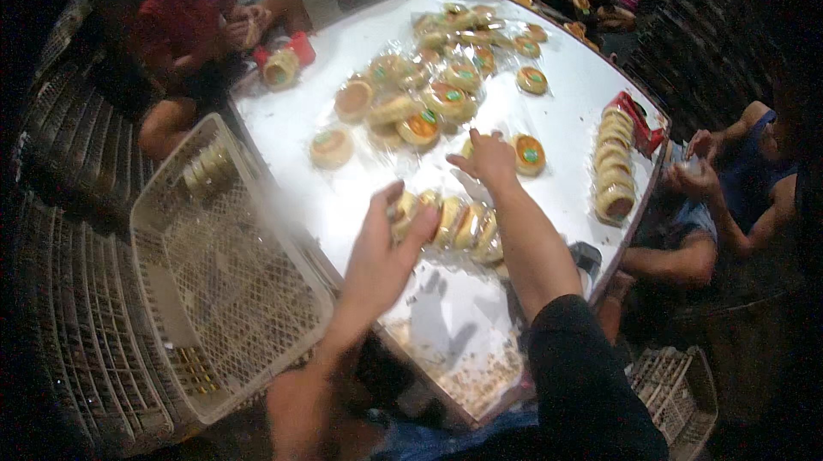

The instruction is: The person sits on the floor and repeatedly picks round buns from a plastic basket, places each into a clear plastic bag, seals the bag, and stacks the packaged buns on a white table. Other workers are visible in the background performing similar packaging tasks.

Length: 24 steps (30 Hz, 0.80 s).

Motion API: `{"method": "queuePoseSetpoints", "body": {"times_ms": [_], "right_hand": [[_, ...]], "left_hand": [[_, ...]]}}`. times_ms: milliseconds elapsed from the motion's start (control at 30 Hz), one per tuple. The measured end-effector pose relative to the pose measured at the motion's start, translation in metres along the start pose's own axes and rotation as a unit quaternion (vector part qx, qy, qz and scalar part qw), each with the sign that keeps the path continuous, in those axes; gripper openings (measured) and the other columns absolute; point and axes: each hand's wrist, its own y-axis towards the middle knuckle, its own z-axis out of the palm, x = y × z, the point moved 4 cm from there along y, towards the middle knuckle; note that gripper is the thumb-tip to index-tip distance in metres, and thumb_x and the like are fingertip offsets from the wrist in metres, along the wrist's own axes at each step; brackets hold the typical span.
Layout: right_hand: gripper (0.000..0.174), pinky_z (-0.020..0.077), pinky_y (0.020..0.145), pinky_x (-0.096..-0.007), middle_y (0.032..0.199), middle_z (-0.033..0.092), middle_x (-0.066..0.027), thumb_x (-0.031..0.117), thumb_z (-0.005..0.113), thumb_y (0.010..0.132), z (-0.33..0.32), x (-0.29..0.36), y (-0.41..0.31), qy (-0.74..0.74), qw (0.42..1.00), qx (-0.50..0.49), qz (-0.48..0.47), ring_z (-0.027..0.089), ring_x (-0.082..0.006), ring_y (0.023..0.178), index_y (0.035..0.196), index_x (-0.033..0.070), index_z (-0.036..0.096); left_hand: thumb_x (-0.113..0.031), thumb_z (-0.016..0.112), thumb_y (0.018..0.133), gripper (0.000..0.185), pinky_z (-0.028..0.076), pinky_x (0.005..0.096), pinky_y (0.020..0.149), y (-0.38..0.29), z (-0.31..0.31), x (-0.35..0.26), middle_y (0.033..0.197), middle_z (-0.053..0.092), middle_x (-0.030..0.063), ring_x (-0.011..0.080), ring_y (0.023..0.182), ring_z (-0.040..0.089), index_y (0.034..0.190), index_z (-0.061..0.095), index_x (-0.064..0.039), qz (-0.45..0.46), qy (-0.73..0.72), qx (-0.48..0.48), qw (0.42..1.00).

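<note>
On the white table (283, 133) lies a row of round pastries in clear wrappers (460, 223), standing on edge side by side. My left hand (389, 249) is at the row's left end, its thumb and fingers around the end pastry. Above the row, my right hand (490, 158) reaches over the table with fingers spread, close to a pale wrapped pastry partly hidden behind it. A wrapped pastry with a green label (530, 155) lies just right of that hand. Farther away is a loose heap of wrapped pastries (443, 85), several with green labels.
A plastic crate (146, 242) with some wrapped pastries inside stands left of the table. Another pastry row (614, 165) lies beside a red object (636, 123) at the right edge. Crumbs (482, 377) cover the near corner. Several people sit around; stacked crates stand far left.
</note>
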Motion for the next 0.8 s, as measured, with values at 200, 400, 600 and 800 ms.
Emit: {"method": "queuePoseSetpoints", "body": {"times_ms": [200, 400, 600, 800], "right_hand": [[0.058, 0.046, 0.097, -0.0496, 0.124, 0.061, -0.0194, 0.037, 0.074, 0.076, -0.009, 0.006, 0.004, 0.169, 0.981, 0.085, 0.037, 0.056, -0.0379, 0.118, 0.128, 0.015, 0.059], [0.055, 0.0456, 0.099, -0.0498, 0.138, 0.052, -0.0169, 0.013, 0.07, 0.074, -0.145, 0.107, -0.145, 0.228, 0.934, -0.03, -0.272, 0.05, -0.0415, 0.122, 0.128, 0.017, 0.059], [0.068, 0.0438, 0.101, -0.0508, 0.142, 0.043, -0.0178, 0.0, 0.07, 0.068, -0.206, 0.124, -0.27, 0.277, 0.875, -0.069, -0.39, 0.047, -0.0403, 0.124, 0.133, 0.011, 0.05], [0.066, 0.0451, 0.101, -0.0404, 0.133, 0.046, -0.016, -0.003, 0.063, 0.082, -0.206, 0.041, -0.31, 0.658, 0.729, -0.185, -0.037, 0.048, -0.0275, 0.122, 0.14, 0.005, 0.032]], "left_hand": [[-0.039, 0.06, 0.099, 0.066, 0.045, 0.0408, 0.101, -0.017, -0.026, 0.009, 0.144, 0.043, 0.0261, 0.031, 0.129, 0.049, 0.141, 0.037, 0.006, -0.053, -0.089, -0.033, 0.994], [-0.05, 0.046, 0.103, 0.065, 0.043, 0.0398, 0.1, -0.022, -0.042, 0.024, 0.129, 0.051, 0.0171, 0.0278, 0.121, 0.051, 0.139, 0.041, 0.004, -0.102, -0.249, -0.059, 0.961], [-0.04, 0.044, 0.106, 0.043, 0.047, 0.0377, 0.081, -0.046, -0.036, 0.007, 0.1, 0.059, 0.0148, 0.024, 0.094, 0.058, 0.117, 0.043, 0.001, 0.059, -0.159, -0.156, 0.973], [-0.033, 0.054, 0.103, 0.037, 0.049, 0.0324, 0.074, -0.076, 0.014, -0.01, 0.088, 0.063, 0.0139, 0.0186, 0.085, 0.062, 0.115, 0.039, -0.001, 0.099, -0.212, -0.08, 0.969]]}}
